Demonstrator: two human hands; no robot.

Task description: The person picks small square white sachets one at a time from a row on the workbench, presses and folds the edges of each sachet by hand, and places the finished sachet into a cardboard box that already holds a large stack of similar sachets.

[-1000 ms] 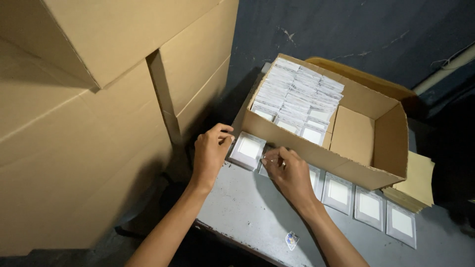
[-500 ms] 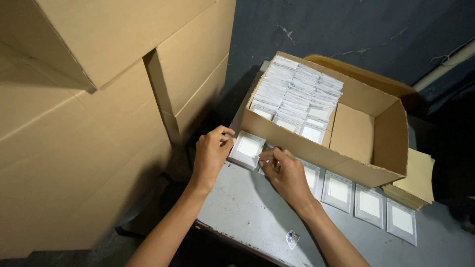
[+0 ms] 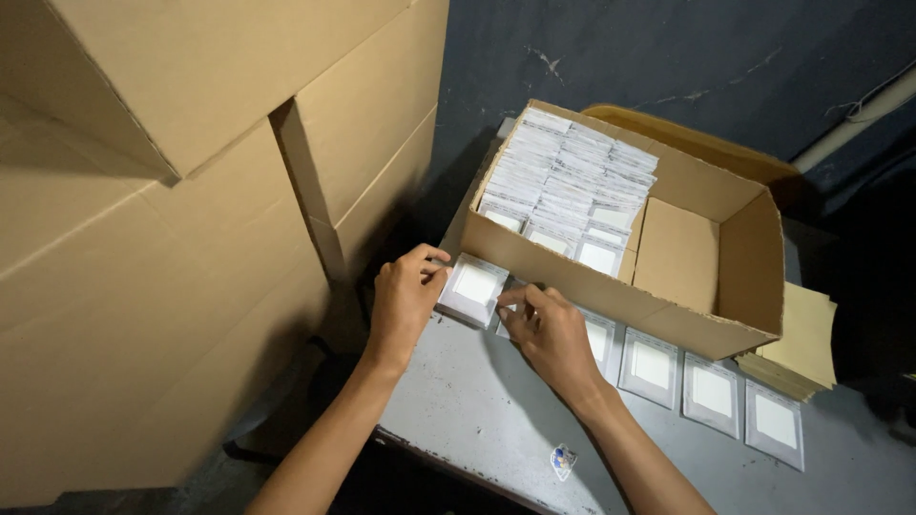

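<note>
My left hand [image 3: 405, 298] grips the left edge of a small stack of flat white packets [image 3: 474, 286] lying on the grey table [image 3: 477, 410], just in front of an open cardboard box [image 3: 701, 319]. My right hand [image 3: 546, 329] pinches the stack's right edge with thumb and forefinger. Inside the box stand several tight rows of the same white packets [image 3: 572, 186]; its right half shows bare cardboard. A row of single packets [image 3: 711, 391] lies flat on the table along the box's front wall.
Large stacked cardboard cartons [image 3: 172, 238] fill the left side. A dark blue wall [image 3: 668, 57] rises behind the box. Flat cardboard sheets [image 3: 801, 343] lie under the box's right end. A small blue and white object [image 3: 564, 460] sits near the table's front edge.
Both hands stay on the small stack of packets; my right hand's fingers have shifted slightly along its edge. The view has barely moved.
</note>
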